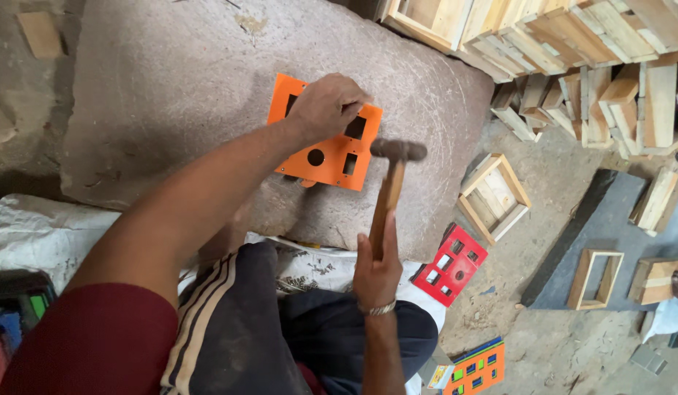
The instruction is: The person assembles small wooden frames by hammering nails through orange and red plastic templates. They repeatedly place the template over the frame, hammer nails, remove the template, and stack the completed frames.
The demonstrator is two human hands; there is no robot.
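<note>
The landmark for all positions is the large grey stone slab point(171, 80) that fills the upper middle of the head view.

Left hand point(326, 107): closed in a pinch. It rests on the upper edge of the orange plate point(332, 155), with the fingers curled down over the plate's top right area. What the fingertips pinch is too small to tell.

Orange plate: lies flat on the slab, right of the slab's centre. It shows one round hole and several rectangular cut-outs.

Right hand point(376, 267): closed around the lower end of the hammer's wooden handle. The hand sits just off the slab's near edge, above the person's lap. A metal bangle point(378, 309) circles the wrist.

Hammer point(392, 183): the handle runs up and away from the right hand, over the slab's near right part. The dark metal head is raised over the slab, just to the right of the orange plate, and looks clear of it.

Surroundings, relative to the slab:
- Red plate point(451, 265) with similar cut-outs: on the floor at the slab's near right corner.
- Open wooden frame point(494, 197): on the floor just right of the slab.
- Stack of wooden boxes point(573, 51): beyond the slab's far right corner.
- Dark board point(609, 219) carrying further wooden frames: well to the right of the slab.
- Second orange plate point(476, 369): on the floor, near and right of the slab.
- White sack point(32, 234): under the slab's near left edge.
</note>
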